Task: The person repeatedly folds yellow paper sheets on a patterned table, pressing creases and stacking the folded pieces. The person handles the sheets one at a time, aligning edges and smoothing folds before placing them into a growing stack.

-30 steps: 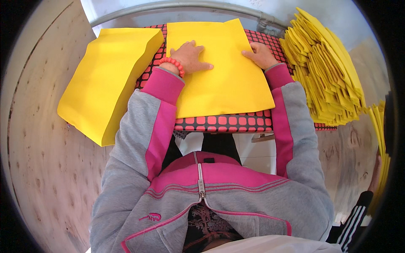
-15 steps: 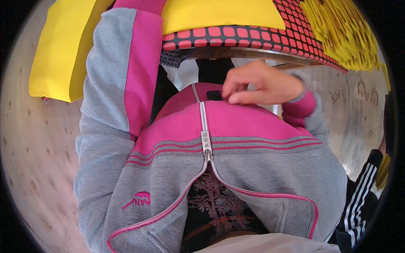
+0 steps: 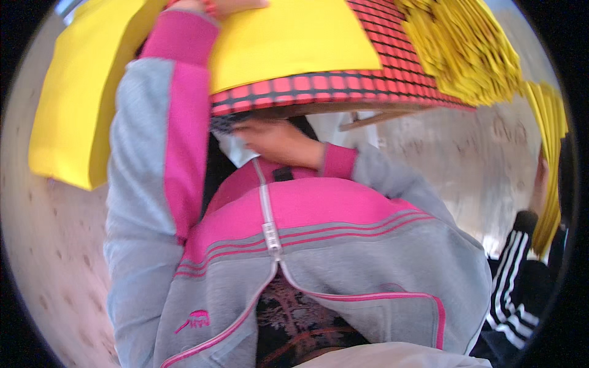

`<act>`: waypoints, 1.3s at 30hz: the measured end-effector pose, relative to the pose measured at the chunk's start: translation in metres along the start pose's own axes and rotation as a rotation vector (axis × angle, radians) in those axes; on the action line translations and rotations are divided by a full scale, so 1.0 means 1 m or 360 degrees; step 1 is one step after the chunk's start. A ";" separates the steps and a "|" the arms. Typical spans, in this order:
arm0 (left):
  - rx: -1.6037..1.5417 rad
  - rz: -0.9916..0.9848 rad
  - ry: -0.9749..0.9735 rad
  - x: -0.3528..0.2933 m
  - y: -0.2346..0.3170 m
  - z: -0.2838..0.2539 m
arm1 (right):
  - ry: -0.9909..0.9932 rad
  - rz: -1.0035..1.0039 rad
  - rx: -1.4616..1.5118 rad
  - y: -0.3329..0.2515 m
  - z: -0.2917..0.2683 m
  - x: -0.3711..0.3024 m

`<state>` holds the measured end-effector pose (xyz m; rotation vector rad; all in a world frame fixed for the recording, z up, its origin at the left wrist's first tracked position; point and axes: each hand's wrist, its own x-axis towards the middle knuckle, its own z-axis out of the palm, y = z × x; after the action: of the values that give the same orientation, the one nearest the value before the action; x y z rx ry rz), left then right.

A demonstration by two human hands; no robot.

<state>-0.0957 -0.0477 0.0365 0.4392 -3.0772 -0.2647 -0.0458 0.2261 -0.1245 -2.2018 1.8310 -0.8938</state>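
Head: right hand (image 3: 277, 142) near table edge (image 3: 319, 97); tabletop (image 3: 400, 66) separates yellow sheet (image 3: 294, 44) from stack (image 3: 469, 52).

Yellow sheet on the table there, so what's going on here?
A person's left hand, partly out of view, lies on the yellow sheet on the red-and-black table. Their right hand is low by its near edge, too blurred to tell if it holds anything. A thick yellow bundle is at the left, a yellow pile at the right; a co-worker's hand touches other yellow pieces.

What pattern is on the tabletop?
The tabletop has red blocks in a black grid; best seen in the head view.
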 end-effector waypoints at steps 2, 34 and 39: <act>0.0005 0.0118 0.0091 -0.001 0.001 0.003 | -0.0062 0.0107 -0.0105 -0.005 0.007 0.026; -0.0073 -0.0084 0.0048 -0.007 0.003 0.002 | 0.1319 0.1261 0.0860 -0.061 -0.601 -0.213; -0.0070 -0.0112 0.0028 -0.006 0.004 0.001 | 0.1934 0.1053 0.1329 -0.039 -0.615 -0.213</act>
<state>-0.0906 -0.0422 0.0358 0.5452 -3.0363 -0.3278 -0.3507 0.5938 0.3194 -0.4115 1.6900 -2.4229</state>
